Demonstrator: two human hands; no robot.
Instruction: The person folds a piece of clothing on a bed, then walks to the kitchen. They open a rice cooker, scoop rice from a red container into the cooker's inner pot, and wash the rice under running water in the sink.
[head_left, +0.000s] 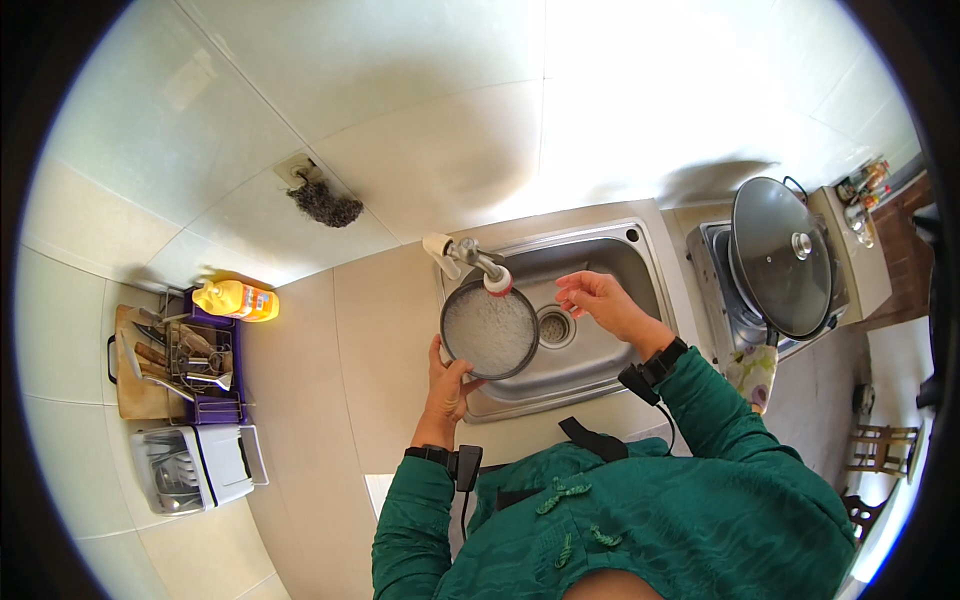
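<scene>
My left hand (448, 381) grips the near rim of a round dark-rimmed pan or pot (489, 330), tilted under the faucet. Cloudy, bubbly water fills the inside of this vessel. Right above its far edge is the faucet (480, 262), whose spout has a red and white nozzle (498, 283). Over the stainless steel sink (600, 360), to the right of the vessel, my right hand (596, 300) is raised with bent fingers and appears to hold nothing. The drain strainer (555, 327) shows below that hand.
Right of the sink, a wok with a glass lid (784, 259) sits on a gas stove (712, 285), near a patterned cloth (752, 373). Leftward are a yellow detergent bottle (236, 300), a purple utensil rack (238, 367) and a white cutlery box (225, 461). A scrubber (324, 204) hangs on the wall.
</scene>
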